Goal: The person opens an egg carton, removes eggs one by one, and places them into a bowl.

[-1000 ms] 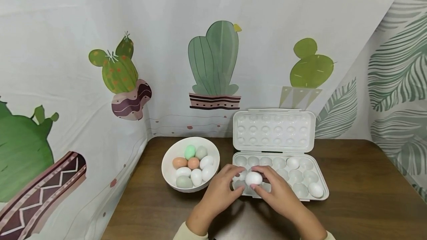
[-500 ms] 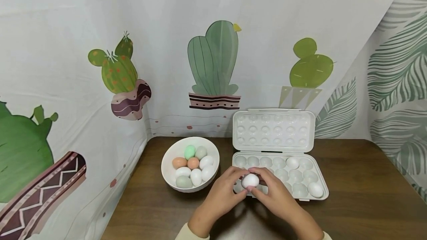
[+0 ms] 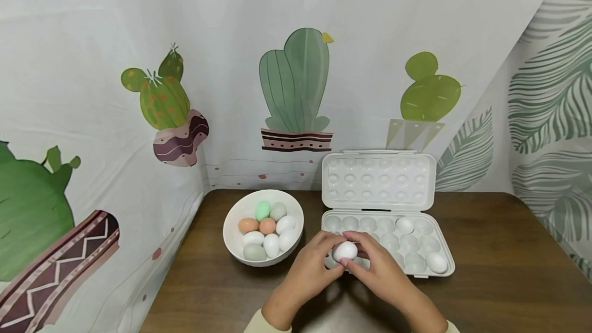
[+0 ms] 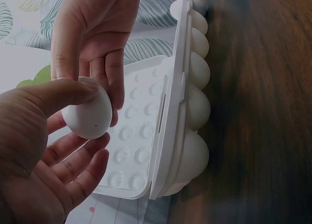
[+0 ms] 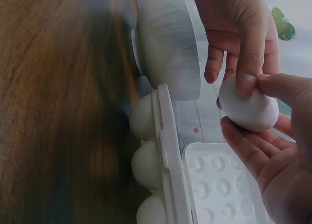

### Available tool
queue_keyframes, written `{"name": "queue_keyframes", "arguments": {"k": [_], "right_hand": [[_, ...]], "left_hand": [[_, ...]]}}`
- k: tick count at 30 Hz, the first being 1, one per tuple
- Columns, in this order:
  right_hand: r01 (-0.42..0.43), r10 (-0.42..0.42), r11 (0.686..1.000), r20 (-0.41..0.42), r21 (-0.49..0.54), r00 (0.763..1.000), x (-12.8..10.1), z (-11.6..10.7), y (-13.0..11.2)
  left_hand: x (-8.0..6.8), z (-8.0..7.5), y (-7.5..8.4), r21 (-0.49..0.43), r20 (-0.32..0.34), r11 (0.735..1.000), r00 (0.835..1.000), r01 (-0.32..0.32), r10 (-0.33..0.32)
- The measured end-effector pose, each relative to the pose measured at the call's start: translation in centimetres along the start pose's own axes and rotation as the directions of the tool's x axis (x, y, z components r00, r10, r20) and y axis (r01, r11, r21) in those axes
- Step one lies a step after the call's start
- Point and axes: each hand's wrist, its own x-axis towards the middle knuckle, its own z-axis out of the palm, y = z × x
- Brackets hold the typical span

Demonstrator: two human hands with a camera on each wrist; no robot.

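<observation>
Both hands share a white egg (image 3: 345, 252) above the front left part of a white plastic egg carton (image 3: 446, 258). My left hand (image 3: 307, 266) has its thumb and fingers around one side of the egg. From the other side, my right hand (image 3: 376, 271) holds it too, and both thumbs press on the shell in the right wrist view. A tiny dark speck marks the shell in the left wrist view. Two white eggs sit in the carton, a back-row egg (image 3: 405, 225) and a front right-corner egg (image 3: 436, 262). The hands hide several cups.
Left of the carton stands a white bowl (image 3: 229, 235) of white, brown, greenish and grey eggs. The carton's lid (image 3: 379, 202) is raised at the back, near a cactus-print cloth (image 3: 361, 66). All this is on a dark wooden table (image 3: 203, 292).
My left hand has closed in and taken hold of the egg, which my right hand alone held a second ago. The egg has shifted slightly left and toward the person.
</observation>
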Motion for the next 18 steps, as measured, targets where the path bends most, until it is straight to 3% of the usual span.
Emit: {"name": "queue_keyframes", "arguments": {"k": [10, 18], "right_hand": [[0.017, -0.017, 1.000, 0.008, -0.006, 1.000, 0.0, -0.2, 0.3], [0.034, -0.035, 0.995, -0.011, -0.094, 0.999, 0.2, -1.3, 0.6]], "left_hand": [[0.0, -0.4, -0.3, -0.008, 0.004, 0.999, 0.999, 0.045, -0.045], [0.2, -1.3, -0.7, -0.042, -0.001, 0.991, 0.992, 0.125, -0.125]]}}
